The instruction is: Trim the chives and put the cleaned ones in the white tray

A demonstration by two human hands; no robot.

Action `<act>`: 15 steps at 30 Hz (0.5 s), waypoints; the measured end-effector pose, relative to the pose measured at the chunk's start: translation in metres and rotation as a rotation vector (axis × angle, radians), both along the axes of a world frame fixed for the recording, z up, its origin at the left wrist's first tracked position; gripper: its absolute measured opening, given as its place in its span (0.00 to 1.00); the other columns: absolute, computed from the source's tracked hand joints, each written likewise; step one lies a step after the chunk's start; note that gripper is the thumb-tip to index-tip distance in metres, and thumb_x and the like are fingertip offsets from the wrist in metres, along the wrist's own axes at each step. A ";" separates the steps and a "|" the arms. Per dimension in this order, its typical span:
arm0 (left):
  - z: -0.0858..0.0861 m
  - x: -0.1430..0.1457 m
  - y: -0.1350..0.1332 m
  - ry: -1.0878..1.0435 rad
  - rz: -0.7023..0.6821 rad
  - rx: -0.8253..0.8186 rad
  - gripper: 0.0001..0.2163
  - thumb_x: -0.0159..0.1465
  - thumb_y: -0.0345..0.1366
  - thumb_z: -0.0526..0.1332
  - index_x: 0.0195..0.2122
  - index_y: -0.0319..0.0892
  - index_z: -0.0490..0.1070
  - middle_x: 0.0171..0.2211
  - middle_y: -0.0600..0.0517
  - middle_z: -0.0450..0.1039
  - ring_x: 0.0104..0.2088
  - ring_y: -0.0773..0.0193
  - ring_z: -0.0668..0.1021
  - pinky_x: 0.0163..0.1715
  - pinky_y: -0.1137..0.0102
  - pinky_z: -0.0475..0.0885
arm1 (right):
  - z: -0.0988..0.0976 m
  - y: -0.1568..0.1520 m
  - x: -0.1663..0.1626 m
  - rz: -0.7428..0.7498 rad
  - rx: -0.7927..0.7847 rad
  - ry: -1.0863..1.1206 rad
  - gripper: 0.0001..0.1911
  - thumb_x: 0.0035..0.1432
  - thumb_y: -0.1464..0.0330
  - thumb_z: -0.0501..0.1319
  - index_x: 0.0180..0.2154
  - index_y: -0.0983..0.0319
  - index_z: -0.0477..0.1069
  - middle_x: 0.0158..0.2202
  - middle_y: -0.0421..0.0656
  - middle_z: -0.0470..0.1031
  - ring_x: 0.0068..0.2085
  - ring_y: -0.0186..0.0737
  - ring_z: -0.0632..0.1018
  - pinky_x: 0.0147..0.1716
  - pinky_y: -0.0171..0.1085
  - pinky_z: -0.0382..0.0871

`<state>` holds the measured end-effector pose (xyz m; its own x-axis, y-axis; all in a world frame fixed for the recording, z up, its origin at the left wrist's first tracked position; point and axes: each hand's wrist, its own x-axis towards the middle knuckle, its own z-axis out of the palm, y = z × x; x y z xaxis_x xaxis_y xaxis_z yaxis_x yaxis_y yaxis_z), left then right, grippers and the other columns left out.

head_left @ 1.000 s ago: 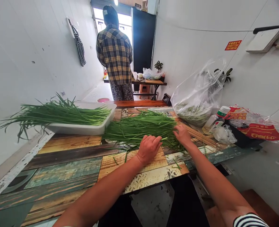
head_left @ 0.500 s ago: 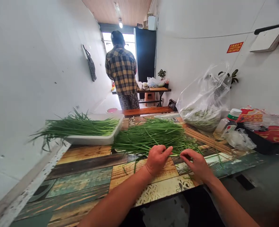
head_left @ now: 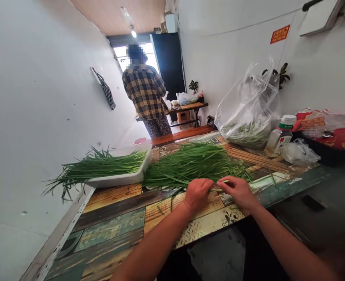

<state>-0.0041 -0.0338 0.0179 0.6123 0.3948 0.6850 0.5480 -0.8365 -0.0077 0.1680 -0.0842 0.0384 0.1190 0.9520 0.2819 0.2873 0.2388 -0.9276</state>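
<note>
Left hand (head_left: 198,194) and right hand (head_left: 239,190) both pinching one chive stalk (head_left: 220,182) in closed fingertips, just near of the chive pile (head_left: 190,162) lying mid-table, white tray (head_left: 122,179) sitting left

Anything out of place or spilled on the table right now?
Nothing spilled or damaged. The chives in the white tray overhang its left end, drooping past the table edge towards the wall. A few loose blades lie on the table by the left hand, which pinches one chive stalk with the right hand.
</note>
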 end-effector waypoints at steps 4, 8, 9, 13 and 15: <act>0.001 -0.006 0.001 -0.041 0.040 0.045 0.12 0.68 0.34 0.49 0.33 0.42 0.71 0.30 0.49 0.74 0.29 0.65 0.75 0.31 0.70 0.69 | 0.004 0.005 0.011 -0.154 -0.028 0.294 0.19 0.45 0.52 0.65 0.25 0.61 0.71 0.19 0.38 0.70 0.20 0.31 0.66 0.20 0.33 0.61; -0.002 -0.009 0.003 -0.074 0.044 0.083 0.10 0.68 0.34 0.51 0.36 0.41 0.70 0.31 0.49 0.75 0.31 0.64 0.76 0.32 0.69 0.69 | 0.007 0.001 0.005 -0.084 -0.109 0.339 0.20 0.45 0.50 0.63 0.28 0.61 0.73 0.22 0.40 0.72 0.20 0.31 0.67 0.19 0.33 0.63; -0.003 -0.009 0.003 -0.061 0.043 0.080 0.09 0.68 0.34 0.50 0.37 0.41 0.70 0.32 0.49 0.75 0.32 0.64 0.76 0.32 0.69 0.69 | 0.006 -0.001 -0.001 -0.046 -0.130 0.325 0.21 0.44 0.50 0.64 0.29 0.61 0.73 0.22 0.40 0.72 0.20 0.31 0.68 0.19 0.33 0.63; -0.005 -0.007 0.002 0.003 0.004 0.098 0.10 0.69 0.33 0.49 0.37 0.42 0.70 0.31 0.49 0.74 0.31 0.64 0.75 0.31 0.69 0.68 | -0.012 0.000 -0.022 -0.027 -0.139 0.362 0.19 0.44 0.51 0.65 0.27 0.61 0.73 0.21 0.39 0.71 0.21 0.32 0.67 0.20 0.33 0.64; -0.006 -0.006 0.002 0.003 0.009 0.112 0.10 0.68 0.32 0.49 0.35 0.42 0.70 0.29 0.50 0.74 0.30 0.65 0.75 0.31 0.70 0.67 | -0.023 0.007 -0.019 -0.066 -0.121 0.381 0.18 0.48 0.51 0.63 0.25 0.61 0.71 0.21 0.39 0.70 0.21 0.32 0.67 0.19 0.33 0.63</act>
<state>-0.0100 -0.0320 0.0120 0.6116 0.3214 0.7230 0.5551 -0.8254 -0.1027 0.1486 -0.0775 0.0156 0.2554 0.9624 0.0923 -0.0716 0.1141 -0.9909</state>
